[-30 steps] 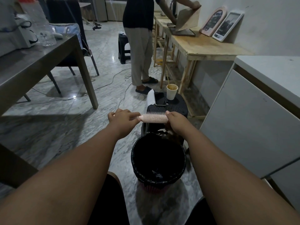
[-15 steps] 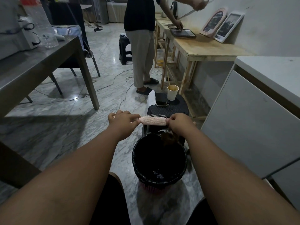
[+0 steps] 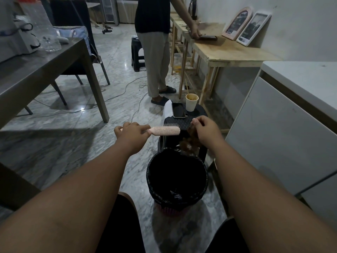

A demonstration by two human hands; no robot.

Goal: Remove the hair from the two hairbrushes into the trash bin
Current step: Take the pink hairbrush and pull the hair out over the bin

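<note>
Head view: left hand (image 3: 131,133) grip closed on handle of pale pink plastic hairbrush (image 3: 165,130), bristles up, level. Right hand (image 3: 206,129) grip pinching brown curly hair clump (image 3: 189,143), clear of brush, dangling over far rim of round black-lined trash bin (image 3: 176,195) on marble floor.

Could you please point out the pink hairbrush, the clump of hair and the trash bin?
pink hairbrush (image 3: 166,131): head view, on the brush head's side.
clump of hair (image 3: 188,144): head view, middle of the clump.
trash bin (image 3: 149,177): head view, left rim.
</note>
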